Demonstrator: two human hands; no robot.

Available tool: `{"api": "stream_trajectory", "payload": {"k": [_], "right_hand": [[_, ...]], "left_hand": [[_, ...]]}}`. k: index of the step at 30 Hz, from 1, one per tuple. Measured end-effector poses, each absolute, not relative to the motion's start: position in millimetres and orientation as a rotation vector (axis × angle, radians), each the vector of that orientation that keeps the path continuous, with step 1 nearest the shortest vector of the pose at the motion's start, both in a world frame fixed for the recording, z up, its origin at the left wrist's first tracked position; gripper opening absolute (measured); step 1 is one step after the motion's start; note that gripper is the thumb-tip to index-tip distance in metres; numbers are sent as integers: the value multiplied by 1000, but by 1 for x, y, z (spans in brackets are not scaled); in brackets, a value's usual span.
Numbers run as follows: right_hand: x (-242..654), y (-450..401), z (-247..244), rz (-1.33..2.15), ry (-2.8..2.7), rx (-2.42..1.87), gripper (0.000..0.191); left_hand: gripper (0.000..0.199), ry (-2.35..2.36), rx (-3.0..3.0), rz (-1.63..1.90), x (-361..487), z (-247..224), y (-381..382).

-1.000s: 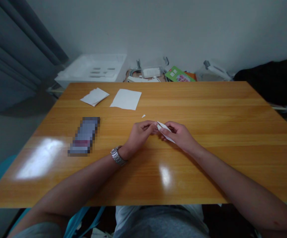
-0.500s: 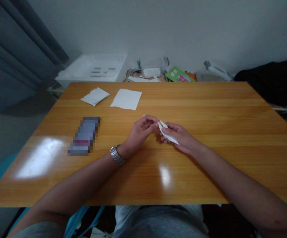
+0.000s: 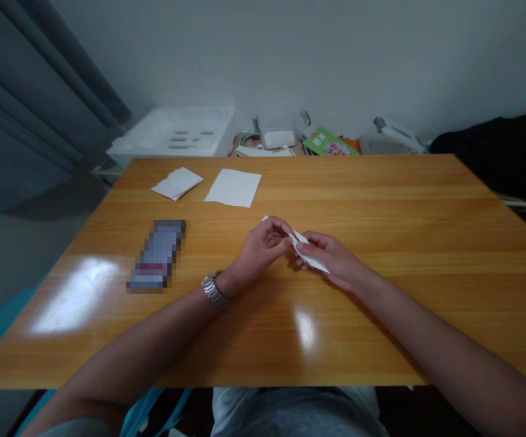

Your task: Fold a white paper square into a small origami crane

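Observation:
A small folded piece of white paper [image 3: 312,258] is held over the middle of the wooden table [image 3: 403,206]. My right hand [image 3: 330,252] is closed round it, the thumb lying along its upper face. At the paper's left end, the thumb and fingers of my left hand [image 3: 265,243] pinch its tip. A silver watch [image 3: 216,289] is on my left wrist. A small white bit shows just behind the left hand's knuckles; what it belongs to is hidden. The lower fingers of my right hand are partly covered by the paper.
Toward the back left lie a square white sheet [image 3: 234,187] and some folded white paper [image 3: 178,182]. A blurred-out phone [image 3: 157,255] rests left of my hands. Beyond the far edge stand a white foam box [image 3: 185,133] and a green booklet [image 3: 329,142].
The gap between the paper's layers at its left end looks narrower, and the left fingers sit closer over that tip. The whole view has shifted slightly.

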State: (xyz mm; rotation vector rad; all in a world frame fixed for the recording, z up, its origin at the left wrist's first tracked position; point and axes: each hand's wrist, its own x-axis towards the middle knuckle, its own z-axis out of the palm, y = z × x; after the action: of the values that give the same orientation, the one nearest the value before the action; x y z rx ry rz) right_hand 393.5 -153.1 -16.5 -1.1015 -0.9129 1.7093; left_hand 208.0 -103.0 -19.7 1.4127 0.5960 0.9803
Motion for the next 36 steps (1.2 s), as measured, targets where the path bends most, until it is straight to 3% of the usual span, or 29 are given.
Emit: {"api": "stream_trajectory", "payload": {"k": [9,18,36], "right_hand": [[393,-155,-18,1623,-1012,-1074,35],[391,-155,-16,1494,-1073,-1098,34],[393,-153,-24,1120,-1282,-1222,27]], "left_hand": [[9,703,1759,1013,205,-18,-103],[6,726,2188,1141,201,-12,-102],[8,869,2005,1145,207,-15,-110]]}}
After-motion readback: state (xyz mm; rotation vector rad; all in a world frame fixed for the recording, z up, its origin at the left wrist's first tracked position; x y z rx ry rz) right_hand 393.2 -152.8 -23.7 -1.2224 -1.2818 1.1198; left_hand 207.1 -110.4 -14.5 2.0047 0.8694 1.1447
